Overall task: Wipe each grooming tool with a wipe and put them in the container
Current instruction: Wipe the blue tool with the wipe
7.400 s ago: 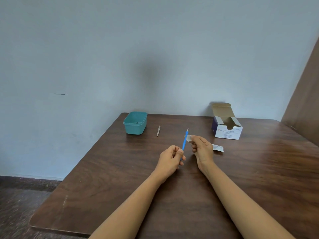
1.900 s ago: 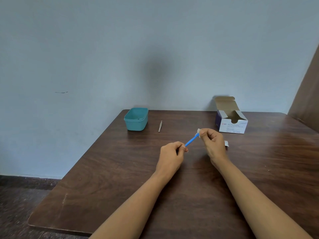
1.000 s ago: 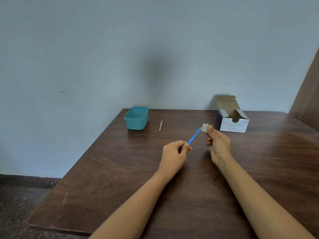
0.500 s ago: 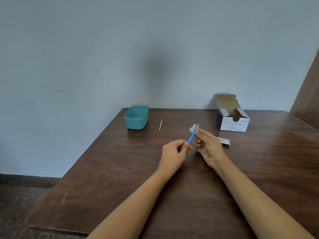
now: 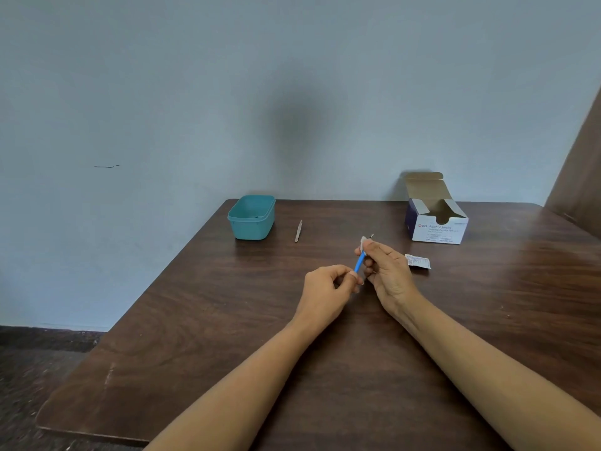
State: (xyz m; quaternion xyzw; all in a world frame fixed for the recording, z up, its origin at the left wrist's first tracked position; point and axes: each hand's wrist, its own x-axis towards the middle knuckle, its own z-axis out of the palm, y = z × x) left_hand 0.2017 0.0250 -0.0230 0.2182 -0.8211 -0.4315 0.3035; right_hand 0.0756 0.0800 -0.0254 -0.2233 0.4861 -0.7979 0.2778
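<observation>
My left hand [image 5: 328, 288] pinches the lower end of a thin blue-handled grooming tool [image 5: 359, 264], which slants up to the right. My right hand [image 5: 387, 271] pinches a small white wipe [image 5: 363, 243] around the tool's upper part; only the tool's metal tip shows above my fingers. Metal tweezers [image 5: 298, 230] lie on the brown table [image 5: 227, 320] farther back. Left of the tweezers, near the table's back left corner, stands the teal plastic container [image 5: 252, 217]. Both hands hover over the middle of the table.
An open white and purple box of alcohol swabs [image 5: 435, 219] stands at the back right. A torn white wipe wrapper [image 5: 418, 261] lies just right of my right hand. The table's left edge drops to a dark floor; a wall runs behind.
My right hand with the wipe has slid back and forth along the blue tool, out to its tip and back down the shaft. My left hand has stayed in place, turning the tool slightly.
</observation>
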